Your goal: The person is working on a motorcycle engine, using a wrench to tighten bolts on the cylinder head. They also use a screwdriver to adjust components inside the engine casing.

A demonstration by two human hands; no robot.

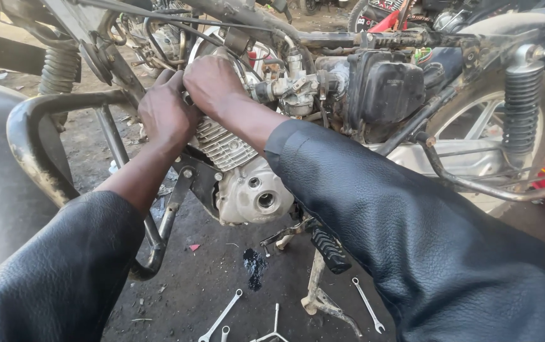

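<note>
A stripped motorcycle stands in front of me with its finned engine cylinder (225, 147) and silver crankcase cover (253, 193) in the middle. My left hand (166, 114) presses against the front of the cylinder head, fingers curled and hidden behind it. My right hand (212, 82) rests on top of the cylinder head, just left of the carburetor (294, 92). What either hand grips is hidden. Both arms wear black leather sleeves.
A rusty crash bar (38, 164) curves at the left. Several spanners (222, 315) lie on the dirt near an oil stain (255, 266). A footpeg (331, 250) and kickstand (317, 294) hang below the engine. A shock absorber (523, 107) and rear wheel sit at right.
</note>
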